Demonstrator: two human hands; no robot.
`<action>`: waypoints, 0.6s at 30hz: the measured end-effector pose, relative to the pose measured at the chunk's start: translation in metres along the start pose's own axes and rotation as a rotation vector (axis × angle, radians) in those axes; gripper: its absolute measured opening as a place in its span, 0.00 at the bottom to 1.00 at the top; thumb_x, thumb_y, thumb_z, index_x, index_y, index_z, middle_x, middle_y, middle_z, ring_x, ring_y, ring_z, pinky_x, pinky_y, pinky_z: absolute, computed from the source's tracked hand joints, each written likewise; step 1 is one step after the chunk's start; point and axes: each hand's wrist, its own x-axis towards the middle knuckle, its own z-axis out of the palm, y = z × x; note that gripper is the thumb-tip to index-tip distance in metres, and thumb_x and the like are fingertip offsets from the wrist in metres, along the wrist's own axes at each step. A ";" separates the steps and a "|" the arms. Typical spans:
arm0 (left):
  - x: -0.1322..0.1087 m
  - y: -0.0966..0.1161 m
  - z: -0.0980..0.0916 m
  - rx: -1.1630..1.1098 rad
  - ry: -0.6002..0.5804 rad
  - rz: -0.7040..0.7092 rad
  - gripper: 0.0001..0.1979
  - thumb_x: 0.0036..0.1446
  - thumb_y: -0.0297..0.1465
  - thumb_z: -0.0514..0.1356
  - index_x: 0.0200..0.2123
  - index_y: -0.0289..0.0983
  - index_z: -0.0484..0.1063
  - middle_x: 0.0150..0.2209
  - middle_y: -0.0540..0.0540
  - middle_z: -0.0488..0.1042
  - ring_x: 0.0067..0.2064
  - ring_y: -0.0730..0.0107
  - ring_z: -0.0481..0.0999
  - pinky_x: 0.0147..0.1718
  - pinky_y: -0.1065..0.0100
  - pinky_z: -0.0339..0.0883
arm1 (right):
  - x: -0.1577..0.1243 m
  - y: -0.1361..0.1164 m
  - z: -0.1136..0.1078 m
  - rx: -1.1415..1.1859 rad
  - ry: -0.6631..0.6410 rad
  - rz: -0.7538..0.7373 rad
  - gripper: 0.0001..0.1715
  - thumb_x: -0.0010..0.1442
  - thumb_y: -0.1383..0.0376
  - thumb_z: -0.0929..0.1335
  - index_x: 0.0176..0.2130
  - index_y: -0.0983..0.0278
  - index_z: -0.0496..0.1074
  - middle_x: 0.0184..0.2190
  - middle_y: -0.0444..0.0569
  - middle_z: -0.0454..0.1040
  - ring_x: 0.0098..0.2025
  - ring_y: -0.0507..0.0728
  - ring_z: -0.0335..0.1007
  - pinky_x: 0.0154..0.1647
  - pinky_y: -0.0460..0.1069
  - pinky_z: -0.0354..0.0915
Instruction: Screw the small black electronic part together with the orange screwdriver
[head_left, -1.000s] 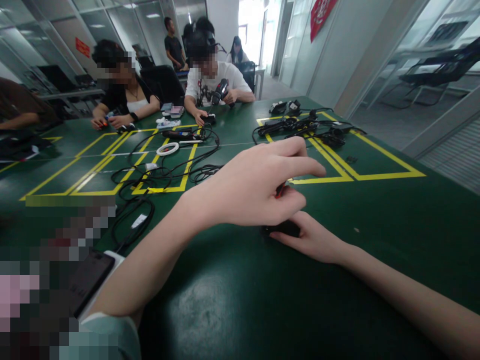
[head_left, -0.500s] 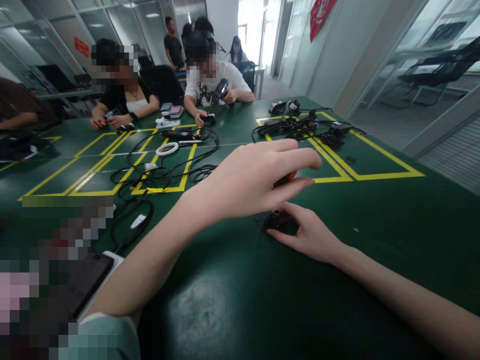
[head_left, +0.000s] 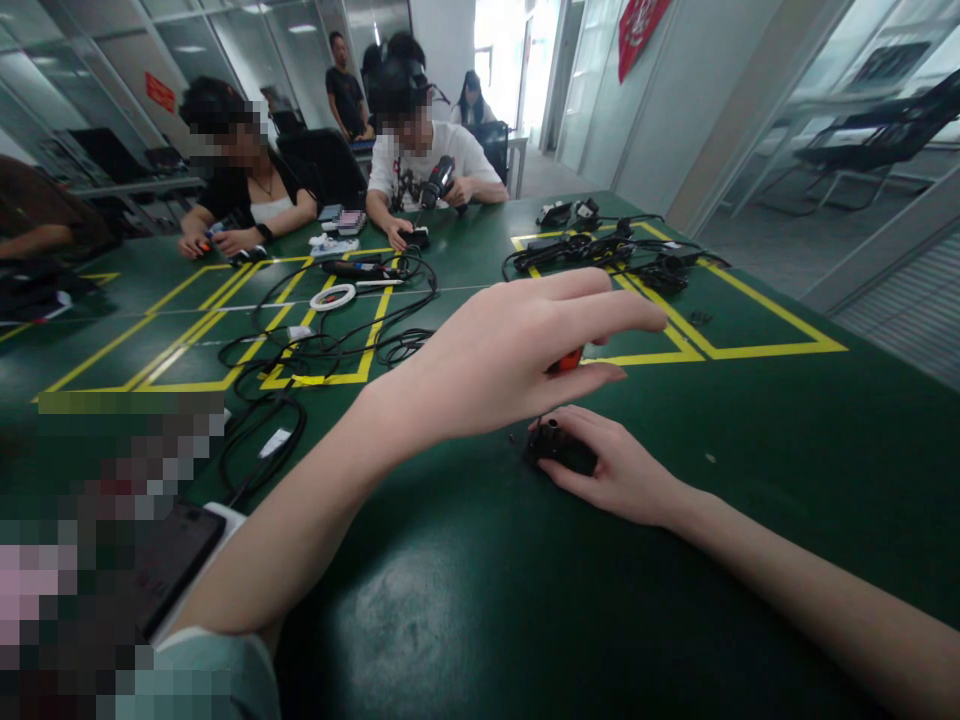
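Observation:
My left hand (head_left: 517,345) is raised above the middle of the green table, its fingers curved around a red and black object (head_left: 566,360) that is mostly hidden by the hand. A thin dark tip shows below it. Just under and to the right, my right hand (head_left: 619,465) grips a small black part (head_left: 566,450) on the table between thumb and fingers. A short dark cylinder stands up on that part, close beneath the left hand.
Tangled black cables (head_left: 277,345) lie at the left, with a white ring (head_left: 332,297) behind. More black cables (head_left: 600,250) sit within yellow tape at the back right. A phone (head_left: 184,560) is at lower left. Across the table a person (head_left: 457,155) holds a black power drill (head_left: 439,180).
The fingers of my left hand have stretched slightly to the right, showing more of the red on the object. My right hand has hardly moved.

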 end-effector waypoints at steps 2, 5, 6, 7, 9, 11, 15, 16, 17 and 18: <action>0.000 -0.002 0.005 0.095 0.028 -0.016 0.13 0.68 0.32 0.56 0.53 0.40 0.75 0.46 0.43 0.80 0.47 0.65 0.79 0.38 0.68 0.68 | 0.000 0.001 0.000 0.007 -0.005 0.008 0.09 0.63 0.65 0.69 0.45 0.61 0.72 0.42 0.54 0.82 0.44 0.63 0.80 0.46 0.57 0.77; 0.001 -0.003 0.010 0.115 0.059 -0.043 0.14 0.69 0.37 0.55 0.51 0.39 0.75 0.42 0.44 0.80 0.45 0.65 0.79 0.36 0.69 0.66 | -0.001 0.002 0.000 0.007 -0.003 0.014 0.09 0.63 0.65 0.69 0.45 0.61 0.73 0.43 0.55 0.82 0.45 0.64 0.81 0.46 0.58 0.78; 0.002 -0.002 0.010 0.095 0.060 -0.044 0.15 0.69 0.36 0.54 0.51 0.38 0.76 0.42 0.44 0.80 0.46 0.65 0.79 0.37 0.68 0.67 | -0.001 0.002 0.000 0.009 0.000 0.012 0.09 0.63 0.64 0.69 0.45 0.61 0.73 0.43 0.55 0.82 0.45 0.64 0.81 0.46 0.58 0.78; 0.003 0.000 0.010 0.069 0.056 -0.039 0.15 0.69 0.33 0.52 0.52 0.38 0.75 0.43 0.44 0.80 0.46 0.65 0.79 0.39 0.68 0.68 | -0.001 0.001 0.000 0.014 0.002 0.010 0.09 0.63 0.64 0.69 0.44 0.61 0.73 0.42 0.55 0.83 0.45 0.64 0.81 0.45 0.58 0.78; 0.004 0.004 0.007 0.005 0.036 -0.014 0.19 0.67 0.27 0.49 0.55 0.37 0.74 0.45 0.43 0.80 0.49 0.64 0.79 0.45 0.67 0.71 | -0.001 0.000 -0.001 0.027 -0.003 0.018 0.09 0.62 0.64 0.69 0.44 0.61 0.74 0.42 0.54 0.83 0.43 0.64 0.81 0.44 0.58 0.78; 0.005 0.009 0.004 -0.061 0.017 0.012 0.22 0.66 0.24 0.47 0.57 0.36 0.74 0.49 0.42 0.80 0.52 0.63 0.78 0.51 0.65 0.72 | -0.002 -0.002 -0.002 0.040 -0.008 0.036 0.09 0.63 0.63 0.70 0.45 0.60 0.74 0.42 0.54 0.83 0.43 0.65 0.81 0.45 0.59 0.78; 0.007 0.012 0.000 -0.135 -0.029 0.005 0.26 0.65 0.20 0.45 0.56 0.40 0.76 0.54 0.44 0.78 0.57 0.64 0.77 0.56 0.63 0.73 | -0.002 -0.003 -0.005 0.058 -0.006 0.048 0.08 0.64 0.62 0.68 0.44 0.60 0.74 0.41 0.53 0.83 0.42 0.65 0.82 0.45 0.60 0.79; 0.007 0.011 0.000 -0.137 -0.041 -0.008 0.26 0.65 0.20 0.45 0.56 0.41 0.76 0.56 0.45 0.77 0.58 0.63 0.77 0.56 0.62 0.74 | -0.002 -0.003 -0.006 0.053 -0.014 0.051 0.08 0.64 0.62 0.68 0.44 0.59 0.74 0.41 0.53 0.83 0.42 0.65 0.82 0.45 0.60 0.79; 0.008 0.010 0.001 -0.135 -0.050 -0.020 0.25 0.66 0.21 0.46 0.55 0.42 0.77 0.56 0.45 0.77 0.59 0.63 0.77 0.56 0.61 0.74 | -0.002 -0.003 -0.006 0.042 -0.022 0.052 0.08 0.64 0.62 0.68 0.45 0.59 0.74 0.41 0.54 0.83 0.41 0.65 0.82 0.44 0.60 0.79; 0.008 0.009 0.001 -0.130 -0.057 -0.030 0.24 0.67 0.22 0.46 0.55 0.42 0.77 0.57 0.45 0.77 0.60 0.62 0.77 0.56 0.60 0.75 | -0.002 -0.002 -0.006 0.027 -0.024 0.049 0.09 0.64 0.62 0.69 0.45 0.59 0.74 0.41 0.54 0.83 0.42 0.65 0.82 0.44 0.60 0.79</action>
